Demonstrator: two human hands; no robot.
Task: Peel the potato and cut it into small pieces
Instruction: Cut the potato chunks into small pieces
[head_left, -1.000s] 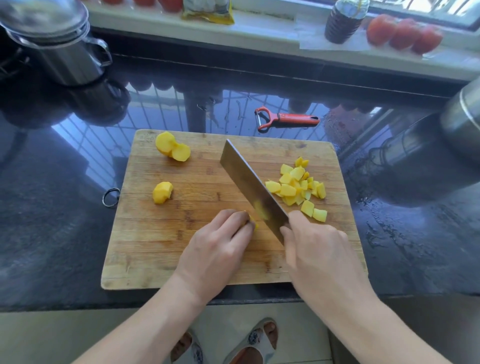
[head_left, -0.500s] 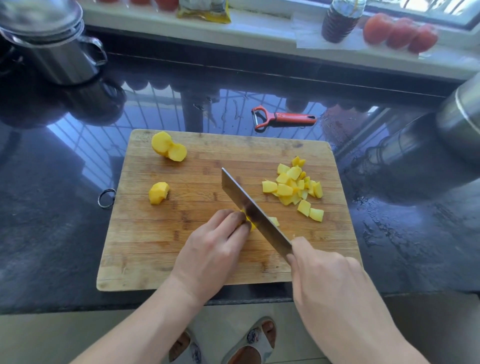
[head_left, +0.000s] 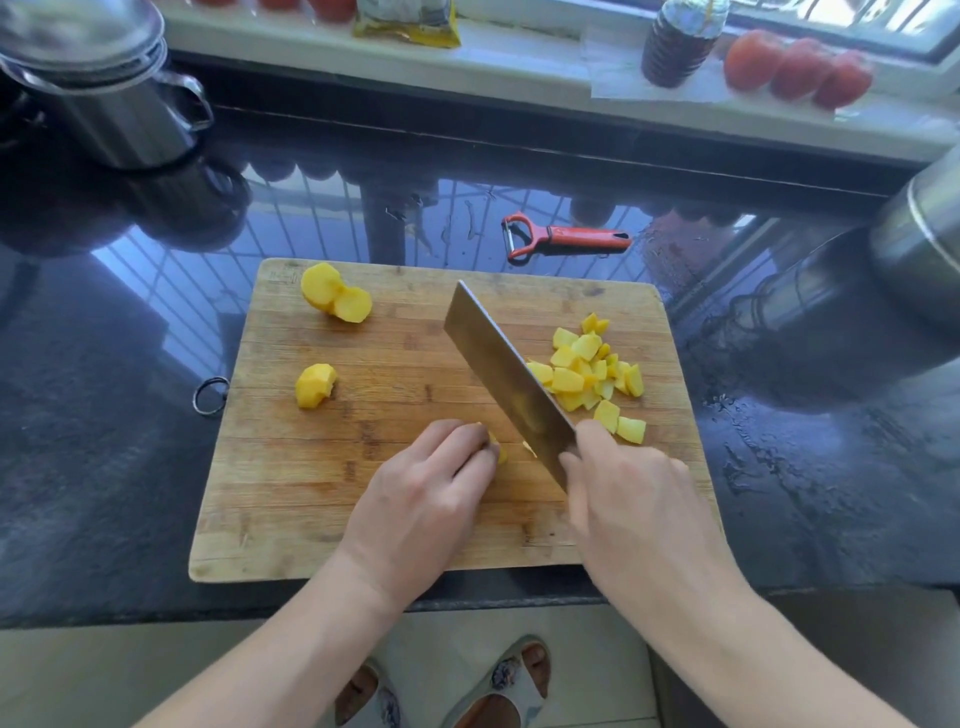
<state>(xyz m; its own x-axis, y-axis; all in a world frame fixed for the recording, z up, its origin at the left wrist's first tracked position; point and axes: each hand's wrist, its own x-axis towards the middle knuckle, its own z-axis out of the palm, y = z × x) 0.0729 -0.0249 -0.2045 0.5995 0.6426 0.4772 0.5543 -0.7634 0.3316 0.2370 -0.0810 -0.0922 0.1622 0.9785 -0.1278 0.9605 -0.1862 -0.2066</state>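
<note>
Polished black stone makes up the surface (head_left: 104, 467), and a wooden cutting board (head_left: 291, 509) lies on it with its near edge close to the surface's front lip. Nearest the person, the left hand (head_left: 415, 504) is curled over a small piece of potato (head_left: 497, 451), fingertips pressed down on it so that only a sliver of yellow shows; the grip there is closed on that piece. Just right of it, the right hand (head_left: 631, 499) is wrapped tight around the handle of a cleaver (head_left: 506, 382), whose broad blade is raised and tilted, running away to the far left, its edge just beside the held piece. The step in hand looks like dicing, with peeling apparently finished. The next move calls for lowering the blade straight through the piece while the left fingertips stay tucked back from the edge. Farther off, on the right of the board, a heap of diced cubes (head_left: 592, 374) lies partly behind the blade; on the left wait a peeled chunk (head_left: 314, 385) and, farther still, two thick slices (head_left: 337, 293). Beyond the board a red peeler (head_left: 563, 240) rests on the surface.
</note>
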